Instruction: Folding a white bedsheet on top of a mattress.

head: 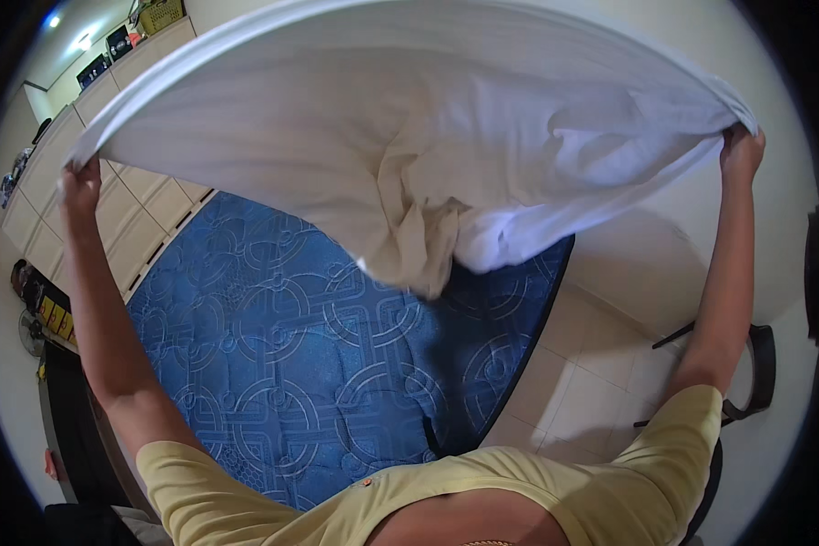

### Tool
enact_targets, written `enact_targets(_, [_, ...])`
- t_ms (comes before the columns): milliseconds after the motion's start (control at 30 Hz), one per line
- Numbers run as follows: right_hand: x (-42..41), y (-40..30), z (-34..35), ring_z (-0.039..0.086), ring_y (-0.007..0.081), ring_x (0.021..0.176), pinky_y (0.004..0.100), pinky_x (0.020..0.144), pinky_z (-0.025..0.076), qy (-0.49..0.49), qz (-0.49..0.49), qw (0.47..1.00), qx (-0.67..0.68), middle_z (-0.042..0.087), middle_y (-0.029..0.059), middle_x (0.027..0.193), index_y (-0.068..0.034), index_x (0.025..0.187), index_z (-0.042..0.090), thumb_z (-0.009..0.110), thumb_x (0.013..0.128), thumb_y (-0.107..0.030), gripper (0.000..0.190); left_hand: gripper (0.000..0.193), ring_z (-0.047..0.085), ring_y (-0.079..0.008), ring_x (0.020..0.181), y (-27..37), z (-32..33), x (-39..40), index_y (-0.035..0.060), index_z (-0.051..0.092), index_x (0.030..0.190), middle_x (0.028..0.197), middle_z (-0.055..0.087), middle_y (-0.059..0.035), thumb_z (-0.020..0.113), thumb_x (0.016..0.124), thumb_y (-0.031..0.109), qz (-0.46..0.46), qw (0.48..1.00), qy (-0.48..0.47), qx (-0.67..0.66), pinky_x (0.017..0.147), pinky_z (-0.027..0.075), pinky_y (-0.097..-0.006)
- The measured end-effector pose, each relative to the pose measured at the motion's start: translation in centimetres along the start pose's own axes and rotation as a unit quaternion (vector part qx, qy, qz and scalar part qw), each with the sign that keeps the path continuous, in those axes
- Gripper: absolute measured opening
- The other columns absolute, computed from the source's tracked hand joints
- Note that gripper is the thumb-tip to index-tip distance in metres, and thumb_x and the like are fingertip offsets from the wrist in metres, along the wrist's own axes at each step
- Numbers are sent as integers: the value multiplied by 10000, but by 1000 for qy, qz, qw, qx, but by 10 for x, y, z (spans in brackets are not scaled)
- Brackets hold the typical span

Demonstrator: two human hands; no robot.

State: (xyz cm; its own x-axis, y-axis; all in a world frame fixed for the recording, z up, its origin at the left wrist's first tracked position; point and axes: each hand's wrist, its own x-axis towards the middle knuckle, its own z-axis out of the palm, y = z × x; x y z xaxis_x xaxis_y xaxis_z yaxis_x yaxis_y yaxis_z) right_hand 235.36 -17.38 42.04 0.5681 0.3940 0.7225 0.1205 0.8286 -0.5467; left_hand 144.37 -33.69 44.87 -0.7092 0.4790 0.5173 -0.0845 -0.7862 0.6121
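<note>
A large white cloth sheet (300,116) is stretched between my two raised hands. Its upper edge bows up toward the top of the view, and its lower part hangs in loose, bunched folds near the middle. My left hand (80,185) grips one end of the sheet at the far left. At the far right, my right hand (742,151) pinches the other end. Below the sheet lies a bare blue mattress (280,355) with a pattern of circles and crossing bands. The sheet covers my view of the mattress's far part.
Beige cabinets (119,211) line the left side, with a yellow-green basket (160,15) on top. To the right of the mattress run beige floor tiles (580,382) and a pale wall (645,259). A dark chair (761,372) stands behind my right arm. An electric fan (31,333) is far left.
</note>
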Motion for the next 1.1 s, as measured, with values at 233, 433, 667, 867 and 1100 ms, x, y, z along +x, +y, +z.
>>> enact_targets(233, [-179, 6, -60, 530, 160, 878, 288, 755, 458, 5, 142, 990, -1, 514, 72, 941, -38, 995, 437, 369, 863, -61, 150, 219, 561, -251, 868, -34, -229, -16, -83, 475, 987, 954, 560, -171, 423, 851, 80, -213, 973, -28, -88, 809, 483, -356])
enact_targets(433, [-456, 17, -106, 518, 240, 895, 313, 807, 390, -267, 271, 872, -308, 548, 133, 885, -30, 934, 509, 504, 726, 14, 213, 350, 582, -259, 870, -73, -394, -183, -12, 573, 988, 940, 611, -134, 488, 743, 225, -234, 961, 113, 98, 736, 467, -331])
enact_targets(667, [-624, -19, -86, 526, 346, 855, 403, 726, 427, -508, 313, 756, -270, 545, 171, 912, -24, 858, 525, 545, 636, -52, 224, 178, 539, -174, 677, -149, -230, -502, 84, 481, 958, 825, 521, -56, 487, 826, 205, -361, 836, -151, 383, 556, 449, -299])
enact_targets(867, [-645, -48, -55, 520, 356, 796, 421, 700, 424, -577, 267, 726, -261, 533, 162, 851, -31, 859, 499, 541, 640, -45, 224, 723, 566, -223, 879, -162, -84, -652, 72, 222, 1298, 1316, 265, -171, 634, 705, 24, -331, 730, -451, 393, 679, 481, -276])
enact_targets(1100, [-621, -88, -38, 530, 338, 846, 401, 729, 427, -620, 266, 714, -187, 544, 166, 912, -22, 931, 508, 564, 651, -87, 292, 653, 460, -293, 1080, -167, -42, -667, 78, 330, 1252, 1247, 381, -188, 617, 669, 19, -224, 784, -412, 407, 783, 442, -318])
